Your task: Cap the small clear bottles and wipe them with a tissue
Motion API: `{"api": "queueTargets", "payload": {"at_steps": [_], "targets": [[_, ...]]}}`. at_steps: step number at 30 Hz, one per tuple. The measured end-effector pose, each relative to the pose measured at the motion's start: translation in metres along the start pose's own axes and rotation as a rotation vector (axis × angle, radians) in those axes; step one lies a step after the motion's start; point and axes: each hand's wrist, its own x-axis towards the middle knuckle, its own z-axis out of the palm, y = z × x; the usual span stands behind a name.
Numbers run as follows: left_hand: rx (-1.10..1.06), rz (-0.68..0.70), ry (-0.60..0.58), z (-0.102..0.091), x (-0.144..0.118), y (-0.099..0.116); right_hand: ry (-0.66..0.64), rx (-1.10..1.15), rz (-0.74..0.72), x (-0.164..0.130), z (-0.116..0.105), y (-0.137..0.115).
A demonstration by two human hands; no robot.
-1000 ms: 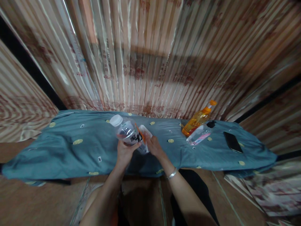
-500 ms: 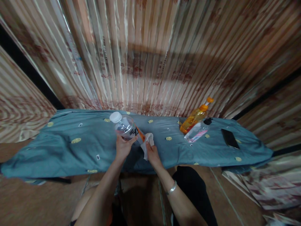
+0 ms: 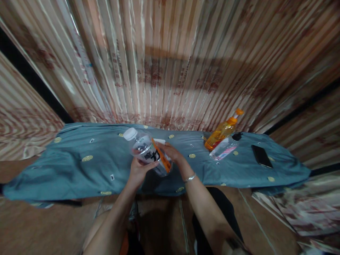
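A clear plastic bottle [image 3: 145,147] with a white cap and an orange-and-black label leans over the cloth, its cap toward the upper left. My left hand [image 3: 139,171] is wrapped around its near side, with the thumb across the label. Behind the bottle's far right side, my right hand [image 3: 173,153] presses a white tissue [image 3: 160,141] against it. Only the tissue's top edge shows; the right fingertips are partly hidden by the bottle.
Rightward on the teal cloth [image 3: 66,173] stand an orange pump bottle [image 3: 219,135] and a clear bottle with a black top [image 3: 224,148]. A black phone [image 3: 261,156] lies farther right. Behind hangs a striped curtain [image 3: 170,81].
My right hand has moved up with the tissue, from the bottle's lower end to its far side. The bottle has turned, showing more of its label.
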Motion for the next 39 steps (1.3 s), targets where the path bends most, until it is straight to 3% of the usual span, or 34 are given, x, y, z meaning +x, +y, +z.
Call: {"api": "queueTargets", "payload": {"at_steps": [5,12,14,17,20,24,27,30,34,39], "targets": [[-0.097,-0.037,0.078,-0.004,-0.001,0.012,-0.146,0.118,0.210,-0.014,-0.012,0.017],[-0.026,0.055,0.156,-0.003,0.012,0.006,-0.064,0.678,0.315,-0.052,0.017,0.049],[0.046,0.094,0.165,-0.005,0.015,0.003,-0.020,0.666,0.283,-0.060,0.028,0.056],[0.172,0.134,0.178,-0.011,0.019,0.004,0.054,0.390,0.209,-0.075,0.028,0.056],[0.279,0.178,0.267,-0.022,0.024,0.009,0.173,0.164,0.164,-0.089,0.000,0.046],[0.531,0.266,0.365,-0.036,0.035,0.014,0.442,-0.186,0.104,-0.096,-0.070,0.019],[0.658,0.283,0.363,-0.042,0.042,0.014,0.609,-0.514,0.072,-0.089,-0.117,0.001],[0.630,0.262,0.325,-0.045,0.047,0.010,0.669,-0.796,0.061,-0.072,-0.136,-0.001],[0.605,0.253,0.303,-0.050,0.054,0.001,0.641,-1.075,0.068,-0.032,-0.112,0.017],[0.586,0.228,0.281,-0.055,0.065,-0.008,0.389,-1.275,-0.039,0.007,-0.032,0.038]]}}
